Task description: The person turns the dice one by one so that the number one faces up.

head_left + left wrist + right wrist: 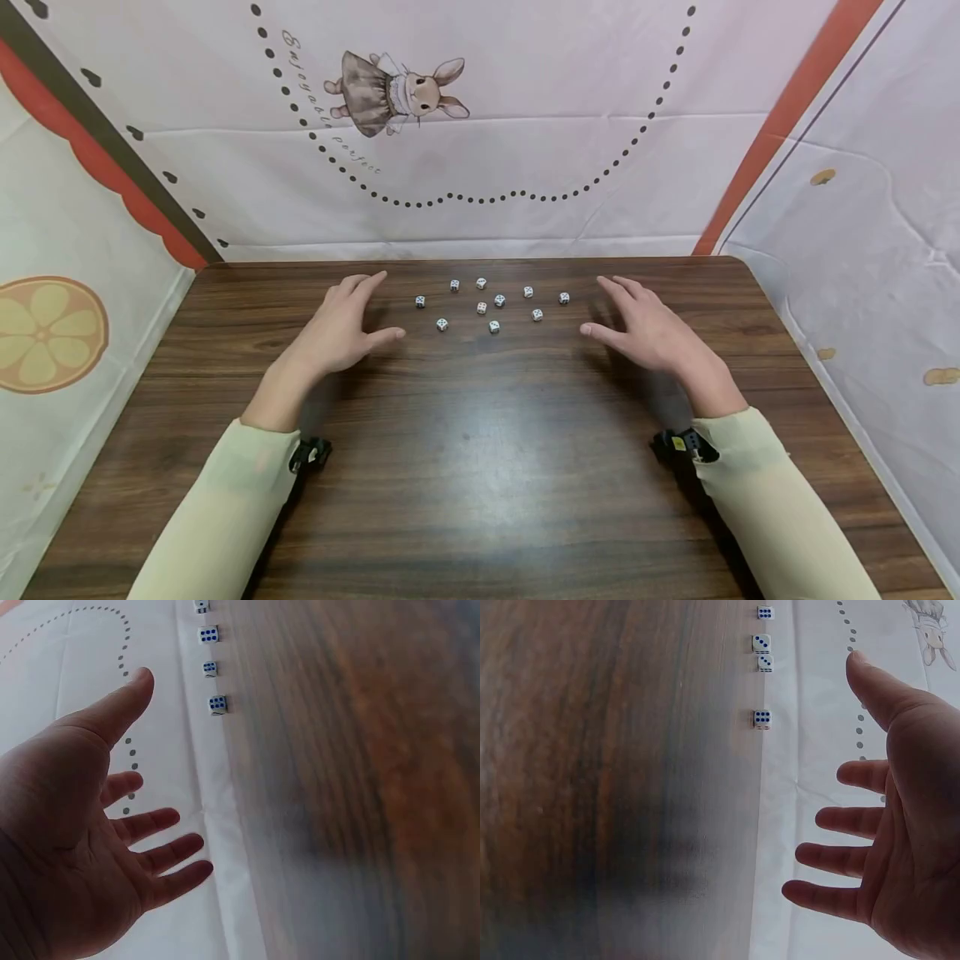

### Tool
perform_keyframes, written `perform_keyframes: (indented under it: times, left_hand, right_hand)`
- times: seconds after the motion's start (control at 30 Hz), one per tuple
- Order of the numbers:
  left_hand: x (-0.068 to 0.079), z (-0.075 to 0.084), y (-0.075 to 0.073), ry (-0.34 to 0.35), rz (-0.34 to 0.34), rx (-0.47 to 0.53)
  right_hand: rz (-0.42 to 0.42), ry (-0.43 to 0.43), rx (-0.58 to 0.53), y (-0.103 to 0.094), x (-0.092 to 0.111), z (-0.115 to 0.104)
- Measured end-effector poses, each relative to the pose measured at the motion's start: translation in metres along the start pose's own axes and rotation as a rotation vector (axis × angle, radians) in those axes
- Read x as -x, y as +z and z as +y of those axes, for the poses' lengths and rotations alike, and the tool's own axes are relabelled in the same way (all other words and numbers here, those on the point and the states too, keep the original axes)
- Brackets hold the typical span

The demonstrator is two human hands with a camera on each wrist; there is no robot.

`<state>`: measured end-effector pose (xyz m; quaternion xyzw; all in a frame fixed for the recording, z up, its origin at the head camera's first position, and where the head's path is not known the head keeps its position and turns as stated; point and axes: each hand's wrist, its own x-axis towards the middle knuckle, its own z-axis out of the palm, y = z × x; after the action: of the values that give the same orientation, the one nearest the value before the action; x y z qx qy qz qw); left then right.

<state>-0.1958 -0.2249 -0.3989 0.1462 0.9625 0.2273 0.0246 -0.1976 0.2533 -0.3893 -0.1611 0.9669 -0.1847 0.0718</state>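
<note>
Several small white dice [482, 308] with dark pips lie scattered near the far edge of the wooden table. My left hand [335, 327] hovers to the left of them, fingers spread and thumb pointing toward the leftmost die [420, 302]. On the other side, my right hand [647, 331] is held with its fingers extended, beside the rightmost die [564, 298]. Neither hand touches a die. In the left wrist view a die [217, 704] with blue pips shows beyond the thumb; the right wrist view has another die [762, 718] past the fingertips.
The brown wood-grain table [480, 500] reaches to a pale cloth backdrop [540, 167] printed with a rabbit figure [397, 92] and dotted lines. Cloth also hangs along the left and right sides. Dark straps with small devices [311, 454] sit at both sleeve cuffs.
</note>
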Motion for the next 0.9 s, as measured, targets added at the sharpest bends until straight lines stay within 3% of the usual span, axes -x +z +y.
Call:
perform_keyframes:
  times: [0.53,0.9]
  left_hand:
    - [-0.035,-0.01,0.01,0.067,-0.014,0.137]
    - [-0.055,-0.015,0.017,0.034,-0.07,0.217]
  right_hand:
    - [0.01,-0.04,-0.064,-0.001,-0.011,0.001]
    - [0.01,-0.068,-0.1,0.003,-0.022,0.0]
